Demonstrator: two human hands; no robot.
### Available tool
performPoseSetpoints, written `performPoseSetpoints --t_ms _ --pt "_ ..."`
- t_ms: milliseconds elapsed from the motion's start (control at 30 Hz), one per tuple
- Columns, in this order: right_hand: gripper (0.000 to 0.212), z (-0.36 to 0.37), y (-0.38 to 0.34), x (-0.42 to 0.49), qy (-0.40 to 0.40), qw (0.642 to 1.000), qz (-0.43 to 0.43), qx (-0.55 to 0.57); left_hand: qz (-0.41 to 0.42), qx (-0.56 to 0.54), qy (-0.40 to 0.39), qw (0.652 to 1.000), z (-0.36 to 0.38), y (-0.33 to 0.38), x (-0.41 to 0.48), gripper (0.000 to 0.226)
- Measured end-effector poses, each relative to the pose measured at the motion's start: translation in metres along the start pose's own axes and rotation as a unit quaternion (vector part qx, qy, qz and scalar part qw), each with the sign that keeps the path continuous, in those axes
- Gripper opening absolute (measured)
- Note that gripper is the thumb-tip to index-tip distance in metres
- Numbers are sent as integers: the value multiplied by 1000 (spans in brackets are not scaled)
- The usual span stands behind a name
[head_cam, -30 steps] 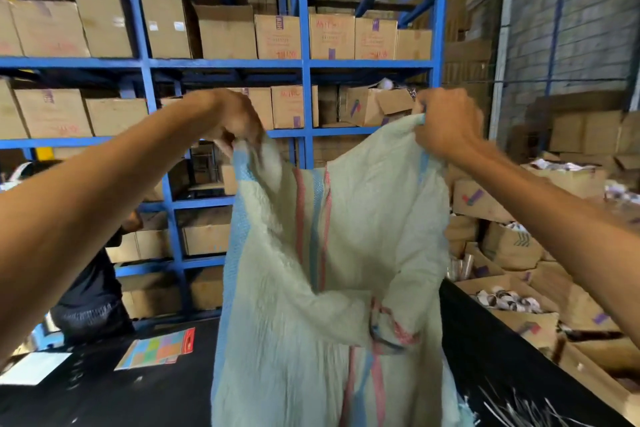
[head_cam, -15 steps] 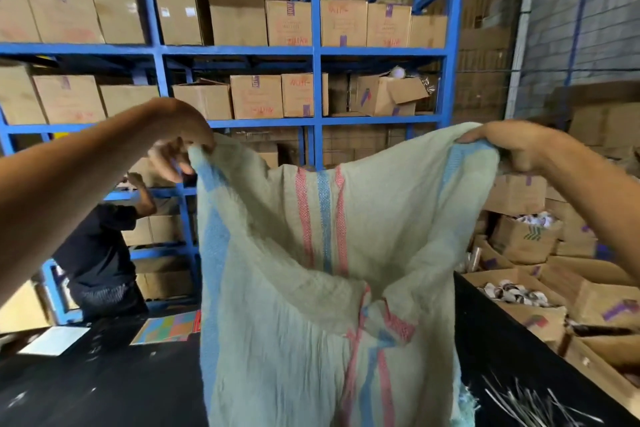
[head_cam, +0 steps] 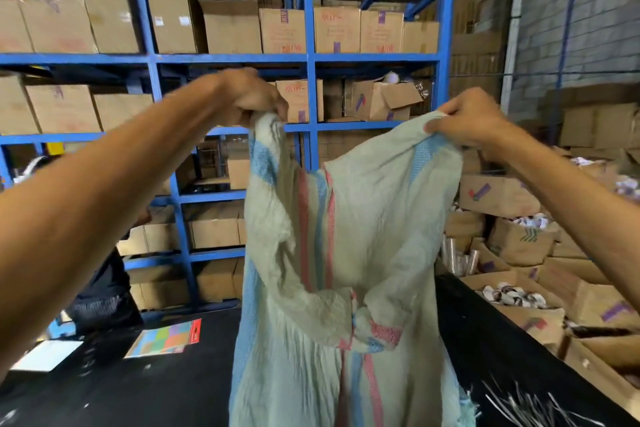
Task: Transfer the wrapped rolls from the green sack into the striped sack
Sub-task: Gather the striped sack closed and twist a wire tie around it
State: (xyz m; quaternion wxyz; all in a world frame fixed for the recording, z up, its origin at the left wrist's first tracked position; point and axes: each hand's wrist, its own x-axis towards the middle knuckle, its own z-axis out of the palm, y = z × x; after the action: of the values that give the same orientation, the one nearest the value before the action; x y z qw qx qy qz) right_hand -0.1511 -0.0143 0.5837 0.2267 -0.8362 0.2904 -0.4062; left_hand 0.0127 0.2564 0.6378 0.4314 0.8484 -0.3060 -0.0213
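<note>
My left grip (head_cam: 251, 97) pinches one top corner of the pale green woven sack with red and blue stripes (head_cam: 374, 236), fingers curled round the bunched cloth. My right grip (head_cam: 467, 120) pinches the other corner the same way. The sack hangs limp and creased in the air between them, its lower part over the black table (head_cam: 138, 392). Behind it stands a blue steel rack (head_cam: 309, 156) stacked with brown cardboard boxes (head_cam: 228, 28).
</note>
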Motion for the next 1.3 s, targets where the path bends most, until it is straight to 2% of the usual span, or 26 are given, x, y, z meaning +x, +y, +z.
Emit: performPoseSetpoints --t_ms 67,133,200,233,300,333,367,433,467,533,567,600,633,667,700,733,800,900,967,1033,1100,1233,1300 --pt "25 5 -17 -10 73 978 -129 -149 30 36 22 999 25 8 1 40" --pt "17 12 -35 -18 138 939 -233 -212 56 120 37 991 46 17 2 49" --pt "17 19 -49 -21 186 908 -318 -200 70 163 8 984 64 26 2 50" --pt "18 22 -52 -23 199 899 -347 -179 75 182 -2 980 73 29 4 63" --pt "21 27 -51 -25 213 896 -373 -112 89 203 -22 975 90 29 6 104" --pt "23 28 -49 -27 207 899 -378 -78 109 176 -45 977 96 27 9 109" --pt "26 28 -47 -29 198 902 -380 -55 131 146 -80 977 101 24 12 96" --pt "30 27 -43 -32 173 906 -384 -33 159 96 -161 969 107 13 19 45" --pt "30 25 -40 -32 164 910 -380 -26 167 62 -187 966 110 7 21 27" --pt "29 22 -34 -30 164 931 -327 -10 167 19 -151 974 116 -2 32 22" --pt "30 20 -31 -30 157 950 -269 -1 161 23 -94 982 118 -6 40 25" --pt "33 16 -31 -31 114 975 -190 16 155 44 -21 987 119 -9 47 28" --pt "37 13 -31 -35 22 994 -95 45 146 65 49 986 119 -11 52 30" --pt "36 10 -33 -43 -107 991 3 77 134 71 95 984 117 -12 56 33" --pt "31 7 -35 -52 -218 968 78 96 123 66 118 983 115 -13 60 36" --pt "26 7 -35 -60 -291 945 107 103 116 64 132 982 113 -13 62 36" --pt "31 10 -26 -68 -338 931 104 90 99 65 159 980 106 -14 66 31" --pt "43 9 -9 -79 -351 924 86 126 71 64 181 979 90 -26 72 29" --pt "48 3 0 -86 -418 887 86 175 83 96 194 973 84 -33 74 28" --pt "62 -2 8 -92 -505 835 70 206 106 149 216 959 84 -37 73 20" --pt "65 -6 17 -91 -564 797 16 215 125 189 224 948 88 -39 69 18" --pt "74 -15 29 -82 -610 710 -50 349 154 221 217 938 90 -37 66 23" --pt "70 -16 30 -78 -589 714 -66 372 142 182 203 952 88 -37 67 25"
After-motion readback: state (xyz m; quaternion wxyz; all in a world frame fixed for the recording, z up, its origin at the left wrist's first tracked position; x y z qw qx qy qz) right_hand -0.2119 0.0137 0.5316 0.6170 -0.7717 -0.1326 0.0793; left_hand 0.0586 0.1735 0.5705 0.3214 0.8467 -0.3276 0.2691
